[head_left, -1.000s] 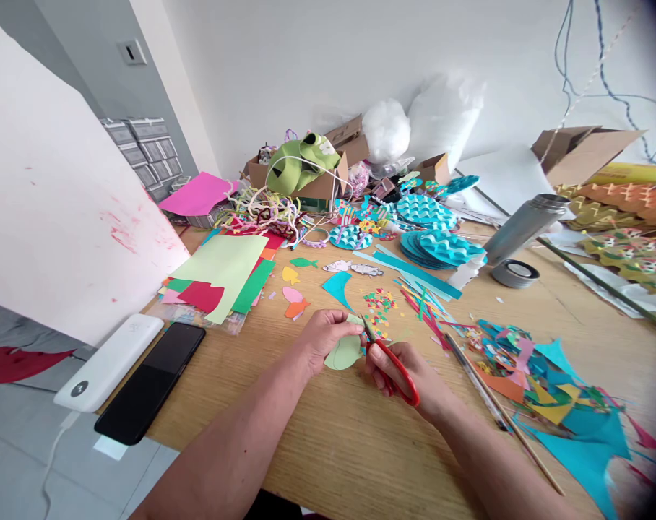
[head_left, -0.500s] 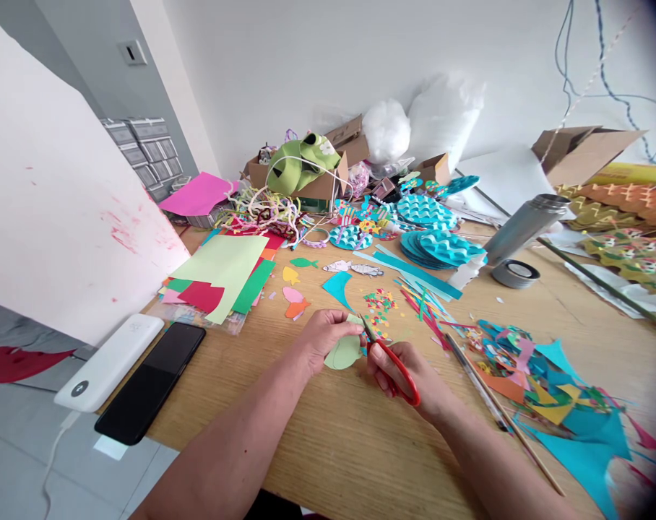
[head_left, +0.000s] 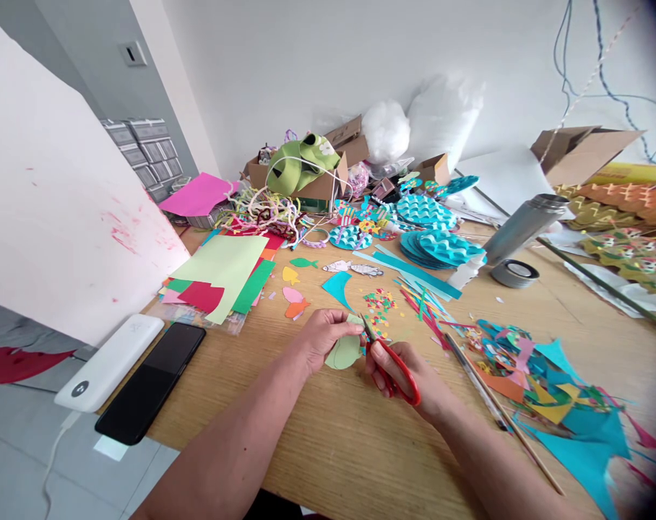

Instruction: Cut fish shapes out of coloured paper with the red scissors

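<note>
My left hand point(head_left: 328, 336) pinches a pale green paper piece point(head_left: 345, 354) above the wooden table, with a curved line visible on it. Red-handled scissors point(head_left: 404, 372) are in my right hand point(head_left: 396, 368), their blades touching the paper's right edge. Beyond my hands lie an orange paper fish point(head_left: 296, 308), a pink one point(head_left: 292, 295), a yellow one point(head_left: 290, 275) and a green one point(head_left: 304, 263). A blue paper scrap point(head_left: 337, 289) and small confetti pieces point(head_left: 381, 303) are just past the scissors.
Coloured paper sheets point(head_left: 225, 267), a black phone point(head_left: 152, 383) and a white power bank point(head_left: 108, 361) are on the left. To the right are a pen point(head_left: 477, 383), a thin stick point(head_left: 523, 433), paper scraps point(head_left: 571, 404) and a metal flask point(head_left: 526, 227).
My right hand and the scissors have shifted very slightly. Both hands keep their holds, and the surrounding things look the same.
</note>
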{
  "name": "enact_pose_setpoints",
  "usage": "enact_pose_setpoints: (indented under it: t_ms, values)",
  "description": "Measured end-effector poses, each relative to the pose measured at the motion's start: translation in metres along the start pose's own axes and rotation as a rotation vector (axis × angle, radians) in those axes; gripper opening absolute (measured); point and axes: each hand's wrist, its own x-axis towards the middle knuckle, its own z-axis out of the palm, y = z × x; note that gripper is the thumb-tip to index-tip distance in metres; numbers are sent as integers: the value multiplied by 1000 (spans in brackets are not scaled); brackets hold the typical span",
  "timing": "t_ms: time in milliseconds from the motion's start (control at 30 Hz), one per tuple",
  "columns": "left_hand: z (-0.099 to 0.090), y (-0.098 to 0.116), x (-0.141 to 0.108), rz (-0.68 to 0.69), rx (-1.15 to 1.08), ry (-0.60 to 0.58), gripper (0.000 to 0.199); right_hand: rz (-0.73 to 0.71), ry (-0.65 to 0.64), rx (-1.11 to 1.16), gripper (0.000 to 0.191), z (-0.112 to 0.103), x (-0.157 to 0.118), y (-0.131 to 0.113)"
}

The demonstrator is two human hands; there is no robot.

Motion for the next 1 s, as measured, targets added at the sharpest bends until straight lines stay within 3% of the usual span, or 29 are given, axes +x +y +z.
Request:
enact_pose_setpoints:
  t_ms: [1000]
  values:
    - [1,0,0,-14,-11,22,34,-32,1,-66,66,-1,2,3]
